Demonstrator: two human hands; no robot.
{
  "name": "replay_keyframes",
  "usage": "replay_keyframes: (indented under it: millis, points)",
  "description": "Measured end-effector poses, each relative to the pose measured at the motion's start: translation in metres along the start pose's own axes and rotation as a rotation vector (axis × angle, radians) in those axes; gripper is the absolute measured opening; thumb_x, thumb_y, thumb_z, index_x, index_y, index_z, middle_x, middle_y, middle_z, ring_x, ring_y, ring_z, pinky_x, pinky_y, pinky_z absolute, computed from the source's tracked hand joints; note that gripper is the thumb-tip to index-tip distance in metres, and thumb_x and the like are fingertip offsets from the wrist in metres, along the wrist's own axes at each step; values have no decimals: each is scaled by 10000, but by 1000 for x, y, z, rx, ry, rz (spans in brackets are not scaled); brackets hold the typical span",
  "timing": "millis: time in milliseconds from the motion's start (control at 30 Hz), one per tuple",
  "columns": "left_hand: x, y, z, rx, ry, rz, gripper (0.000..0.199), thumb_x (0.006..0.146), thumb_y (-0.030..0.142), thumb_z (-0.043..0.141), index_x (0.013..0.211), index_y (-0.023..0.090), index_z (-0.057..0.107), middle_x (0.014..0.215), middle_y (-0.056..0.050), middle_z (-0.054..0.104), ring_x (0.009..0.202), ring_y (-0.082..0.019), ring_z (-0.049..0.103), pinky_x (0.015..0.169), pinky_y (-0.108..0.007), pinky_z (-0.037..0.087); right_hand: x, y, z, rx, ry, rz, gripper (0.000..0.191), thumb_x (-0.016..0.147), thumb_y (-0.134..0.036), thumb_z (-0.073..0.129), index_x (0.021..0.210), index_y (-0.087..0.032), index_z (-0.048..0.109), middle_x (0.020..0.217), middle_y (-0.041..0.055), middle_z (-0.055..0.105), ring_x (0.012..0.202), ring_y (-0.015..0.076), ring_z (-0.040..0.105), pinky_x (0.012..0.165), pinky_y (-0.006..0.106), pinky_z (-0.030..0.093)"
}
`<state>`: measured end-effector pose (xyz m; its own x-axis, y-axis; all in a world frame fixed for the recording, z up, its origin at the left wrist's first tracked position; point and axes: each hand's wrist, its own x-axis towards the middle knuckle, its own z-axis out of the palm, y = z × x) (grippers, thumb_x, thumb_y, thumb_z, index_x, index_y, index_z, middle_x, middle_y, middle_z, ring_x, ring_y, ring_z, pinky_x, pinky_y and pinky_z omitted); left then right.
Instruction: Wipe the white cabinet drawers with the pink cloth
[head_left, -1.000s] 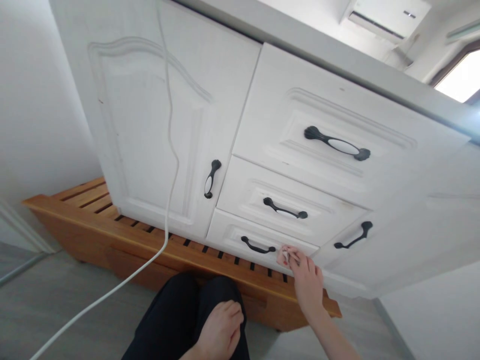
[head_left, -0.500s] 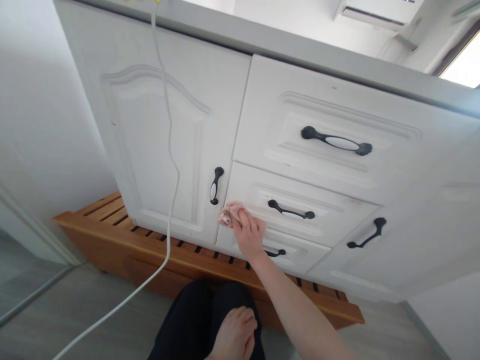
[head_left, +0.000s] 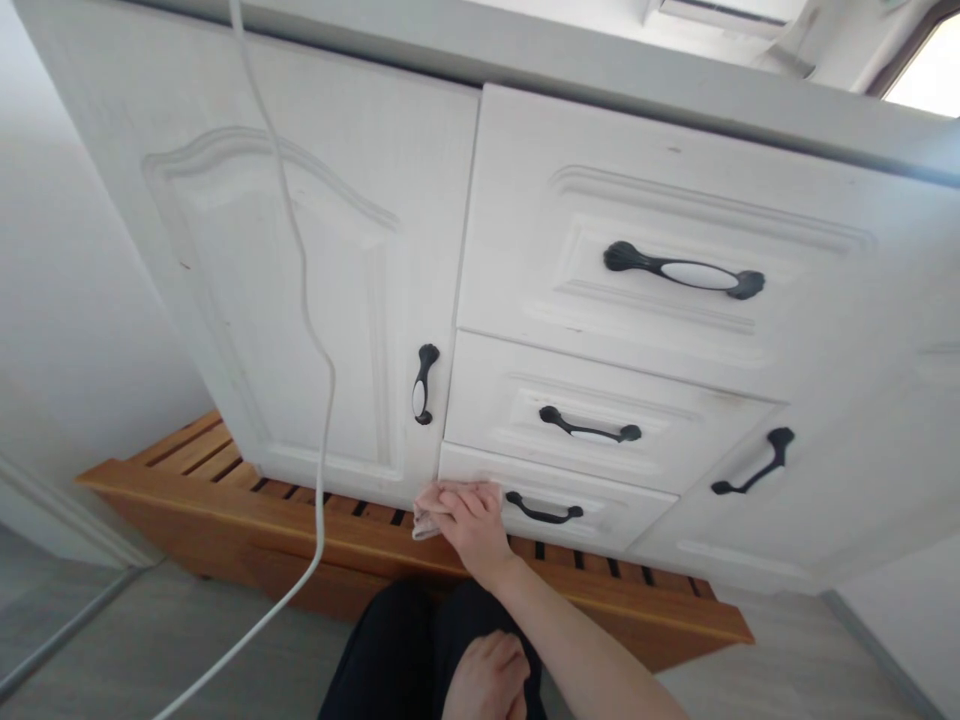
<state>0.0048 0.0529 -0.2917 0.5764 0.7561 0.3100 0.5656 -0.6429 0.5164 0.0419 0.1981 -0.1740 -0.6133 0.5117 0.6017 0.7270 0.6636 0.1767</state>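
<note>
My right hand [head_left: 474, 535] is closed on a crumpled pink cloth [head_left: 429, 512], pressing it to the lower left corner of the bottom drawer [head_left: 611, 515]. The cloth reaches down to the edge of a slatted wooden bench [head_left: 247, 505]. Just right of my fingers is the drawer's dark handle [head_left: 544, 510]. My left hand [head_left: 489, 672] rests on my knee in dark trousers, its fingers curled in and nothing visible in them.
White cabinet doors [head_left: 285, 300] and stacked drawers [head_left: 525, 220] with dark handles fill the view. A white cable [head_left: 304, 270] hangs from the grey counter edge [head_left: 555, 65] across the left door and down over the bench to the lower left.
My right hand has moved the cloth down, from beside the middle drawer to the bottom drawer's corner. My left hand stays on my knee. The view has come slightly closer to the cabinet.
</note>
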Motion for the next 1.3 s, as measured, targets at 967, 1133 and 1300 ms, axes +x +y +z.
replay_keyframes:
  millis: [967,1133,1300]
  points:
    - [3,17,-46,-74,-6,24,297,785,122,440,993,234,620,994,-80,644,906,-223,594,779,-372,491,-17,27,30,36,-137,-372,136,1000,-254,495,1022,-260,629,1140,-27,672,1103,104,520,952,265,401]
    - [8,24,-55,-59,27,48,295,783,98,440,969,230,625,974,-67,660,888,-202,611,772,-340,507,-72,73,-7,-38,-145,-337,218,988,-243,511,1170,-297,618,1264,-42,645,1166,103,514,934,247,408]
    - [11,28,-56,-44,78,87,295,783,97,426,956,224,628,958,-57,671,881,-192,630,773,-328,528,-142,121,-50,-113,-144,-255,264,972,-234,539,1207,-319,624,1281,-43,658,1126,117,540,887,260,419]
